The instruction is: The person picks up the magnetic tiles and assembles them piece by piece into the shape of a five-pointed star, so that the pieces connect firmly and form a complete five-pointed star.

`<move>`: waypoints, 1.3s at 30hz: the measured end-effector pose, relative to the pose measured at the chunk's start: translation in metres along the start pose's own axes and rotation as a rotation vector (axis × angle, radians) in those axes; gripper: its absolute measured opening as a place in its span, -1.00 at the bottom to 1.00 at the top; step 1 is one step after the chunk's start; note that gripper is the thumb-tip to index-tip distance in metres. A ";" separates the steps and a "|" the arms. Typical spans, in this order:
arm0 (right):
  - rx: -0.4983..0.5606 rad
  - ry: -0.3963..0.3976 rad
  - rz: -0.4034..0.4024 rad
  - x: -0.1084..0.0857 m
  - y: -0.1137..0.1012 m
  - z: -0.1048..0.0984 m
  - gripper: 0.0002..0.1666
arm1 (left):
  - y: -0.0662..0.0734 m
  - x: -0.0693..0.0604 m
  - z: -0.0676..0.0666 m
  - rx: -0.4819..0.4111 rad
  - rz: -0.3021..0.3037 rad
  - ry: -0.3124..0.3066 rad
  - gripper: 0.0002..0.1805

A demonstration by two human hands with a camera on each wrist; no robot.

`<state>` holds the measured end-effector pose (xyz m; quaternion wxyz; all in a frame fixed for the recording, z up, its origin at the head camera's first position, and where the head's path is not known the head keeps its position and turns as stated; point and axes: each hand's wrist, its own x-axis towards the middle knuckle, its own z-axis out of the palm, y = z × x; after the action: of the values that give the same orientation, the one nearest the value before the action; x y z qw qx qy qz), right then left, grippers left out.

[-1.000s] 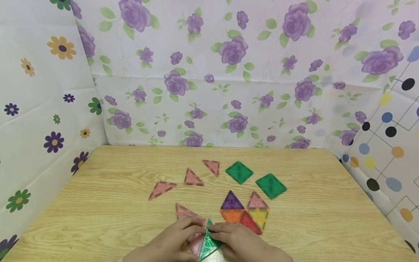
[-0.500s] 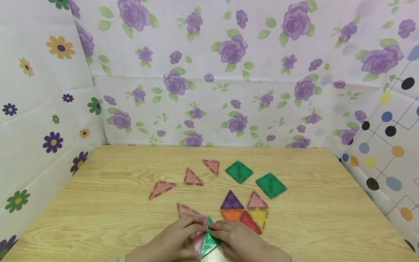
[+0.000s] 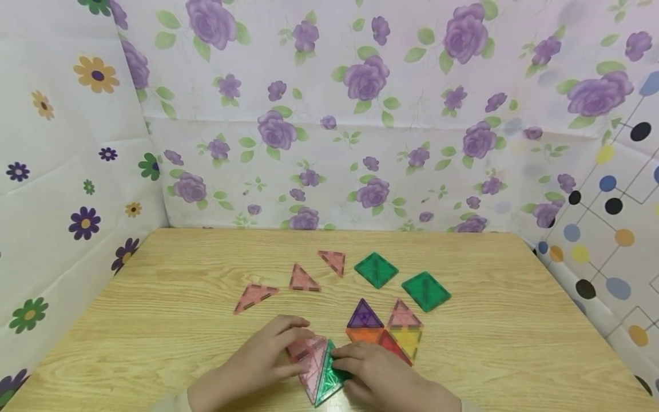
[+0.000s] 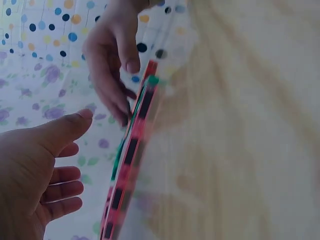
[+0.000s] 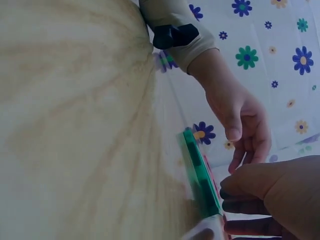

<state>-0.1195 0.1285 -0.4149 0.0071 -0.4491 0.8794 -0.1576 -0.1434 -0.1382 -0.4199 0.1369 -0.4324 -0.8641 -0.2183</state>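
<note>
Near the table's front edge, a pink triangular magnetic tile (image 3: 312,372) lies against a green triangular magnetic tile (image 3: 329,377). Another pink triangular tile (image 3: 306,346) adjoins them at the far left, partly covered by my left hand (image 3: 262,352). That hand hovers over the pink tiles with its fingers loosely bent; a gap shows between it and the tile edge in the left wrist view. My right hand (image 3: 381,372) holds the green tile by its right corner, fingertips on top and thumb at the near side. Its contact is partly hidden in the right wrist view.
Just right lies a group of purple (image 3: 364,316), orange (image 3: 362,337), red (image 3: 393,348), yellow (image 3: 408,339) and pink (image 3: 403,316) tiles. Farther back are two green diamonds (image 3: 376,270) and loose pink triangles (image 3: 304,279). Patterned cloth (image 3: 329,143) walls the table on three sides.
My left hand has let go of the pink and green tiles' edge and shifted left and away from me. The upper pink tile has moved nearer the others. My right hand stays on the green tile.
</note>
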 end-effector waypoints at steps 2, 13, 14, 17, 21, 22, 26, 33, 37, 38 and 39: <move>-0.019 0.004 -0.002 0.001 -0.001 -0.002 -0.61 | -0.005 0.000 -0.004 0.027 -0.006 -0.005 -0.49; -0.039 -0.005 -0.078 0.017 -0.007 0.000 -0.54 | -0.023 -0.007 0.001 -0.043 0.138 -0.076 -0.74; -0.044 -0.012 -0.087 0.018 -0.007 0.001 -0.54 | -0.024 -0.007 0.002 -0.050 0.130 -0.089 -0.73; -0.046 -0.037 -0.091 0.019 -0.006 0.003 -0.54 | -0.024 -0.009 0.003 -0.056 0.103 -0.118 -0.68; -0.055 -0.053 -0.098 0.019 -0.004 0.005 -0.54 | -0.025 -0.011 0.002 -0.052 0.077 -0.130 -0.67; -0.058 -0.051 -0.102 0.019 -0.004 0.006 -0.54 | -0.025 -0.011 0.002 -0.053 0.071 -0.132 -0.67; -0.061 -0.040 -0.117 0.018 -0.004 0.006 -0.55 | -0.025 -0.011 0.002 -0.050 0.064 -0.135 -0.67; -0.053 -0.032 -0.132 0.018 -0.003 0.008 -0.55 | -0.028 -0.011 0.003 -0.004 0.069 -0.132 -0.67; -0.056 -0.023 -0.135 0.018 -0.004 0.008 -0.56 | -0.030 -0.012 0.003 0.022 0.062 -0.138 -0.66; -0.051 -0.026 -0.132 0.018 -0.004 0.007 -0.56 | -0.030 -0.012 0.003 0.028 0.058 -0.138 -0.66; -0.047 -0.028 -0.129 0.018 -0.004 0.007 -0.56 | -0.030 -0.012 0.004 0.032 0.054 -0.137 -0.66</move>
<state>-0.1255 0.1101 -0.4182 -0.0014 -0.5072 0.8519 -0.1305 -0.1607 -0.1608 -0.4359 0.0903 -0.4672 -0.8628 -0.1709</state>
